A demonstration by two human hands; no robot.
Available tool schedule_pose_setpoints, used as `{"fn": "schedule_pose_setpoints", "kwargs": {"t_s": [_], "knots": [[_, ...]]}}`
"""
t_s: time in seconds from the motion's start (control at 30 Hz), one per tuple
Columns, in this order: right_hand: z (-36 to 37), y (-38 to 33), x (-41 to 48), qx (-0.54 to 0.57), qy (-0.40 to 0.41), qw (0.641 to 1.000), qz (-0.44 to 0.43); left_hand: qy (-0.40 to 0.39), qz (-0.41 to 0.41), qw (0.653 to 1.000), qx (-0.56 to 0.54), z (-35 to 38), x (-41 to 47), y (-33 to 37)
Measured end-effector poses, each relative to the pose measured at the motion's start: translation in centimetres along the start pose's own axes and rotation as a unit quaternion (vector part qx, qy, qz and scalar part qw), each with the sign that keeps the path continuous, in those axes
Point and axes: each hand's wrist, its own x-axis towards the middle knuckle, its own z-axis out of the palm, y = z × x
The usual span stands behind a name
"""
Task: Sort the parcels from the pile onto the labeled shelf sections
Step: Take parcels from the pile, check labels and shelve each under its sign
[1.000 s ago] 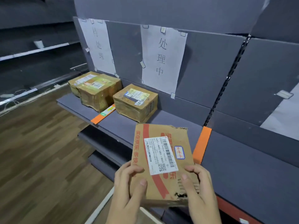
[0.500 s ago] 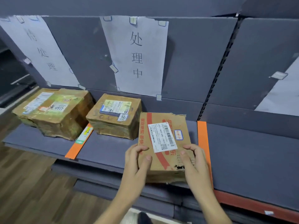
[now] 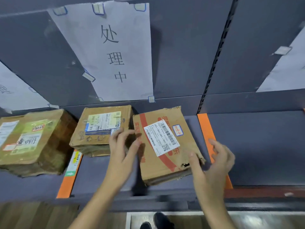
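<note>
Parcel (image 3: 165, 146) on shelf (image 3: 264, 154); left hand (image 3: 122, 151) and right hand (image 3: 216, 162) spread, empty. Snagging its torn corner (image 3: 186, 165) could drag it off.

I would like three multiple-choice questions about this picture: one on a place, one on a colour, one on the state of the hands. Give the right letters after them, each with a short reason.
1. Where does the red-striped parcel lie?
A. On the floor
B. On the shelf, below the paper sign, right of a brown parcel
C. On top of another parcel

2. What colour are the divider strips on the shelf?
A. Blue
B. Orange
C. Yellow

3. How are the left hand and the right hand?
A. Both grip the parcel
B. One holds a pen
C. Both open, fingers spread

Answers: 1 B, it lies flat between the two strips, under the sign. 2 B, both strips are orange. 3 C, no finger curls round the parcel.
</note>
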Motion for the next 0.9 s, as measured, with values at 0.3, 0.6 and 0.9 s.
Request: {"fn": "schedule_pose_setpoints", "kwargs": {"t_s": [0.3, 0.6, 0.9], "knots": [[4.2, 0.0, -8.6, -0.112, -0.089, 0.989, 0.031, -0.174, 0.060, 0.974, 0.130, 0.7, 10.3, -2.0], [4.6, -0.7, -3.3, -0.113, -0.073, 0.985, 0.111, -0.086, 0.039, 0.992, 0.078, 1.6, 8.8, -3.5], [3.9, 0.3, 4.6, -0.088, -0.037, 0.992, 0.086, -0.093, 0.039, 0.991, 0.086, 0.7, 5.8, -3.1]]}}
